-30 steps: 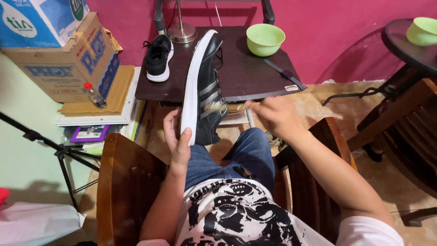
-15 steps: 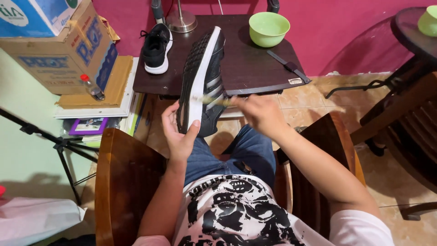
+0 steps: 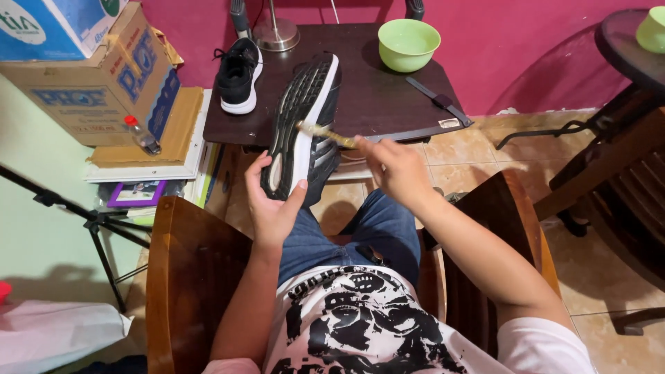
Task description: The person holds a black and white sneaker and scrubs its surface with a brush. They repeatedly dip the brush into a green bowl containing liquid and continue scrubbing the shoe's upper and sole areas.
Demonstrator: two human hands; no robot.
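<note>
— So, how many shoes do you count?

— Two. One black shoe with a white sole (image 3: 305, 131) is cupped at its heel end by the left hand (image 3: 271, 208), fingers curled round it, tread turned up. A second black shoe (image 3: 239, 75) stands beyond that hand, well apart, on the dark table (image 3: 388, 104).

— And the other hand?

— The right hand (image 3: 396, 168) is pinched on one thin brush (image 3: 325, 133); its tip lies across the tread, just left of those fingers.

— Anything else on that table?

— One green bowl (image 3: 409, 43) beyond the right hand, one flat dark strip (image 3: 438, 101) nearer it, and a metal lamp base (image 3: 276, 33) at the far edge.

— Any other bowls?

— A second green bowl (image 3: 652, 29) sits on a round table (image 3: 623, 55), far to the right of the right hand.

— And the room?

— A pink wall (image 3: 526, 48), a tiled floor (image 3: 596, 270), and wooden chair arms (image 3: 187, 277) either side of the lap. Left of the left hand, two cardboard boxes (image 3: 90, 90) are stacked, with one small bottle (image 3: 142, 135) beside them and a tripod leg (image 3: 97, 221) below.
</note>
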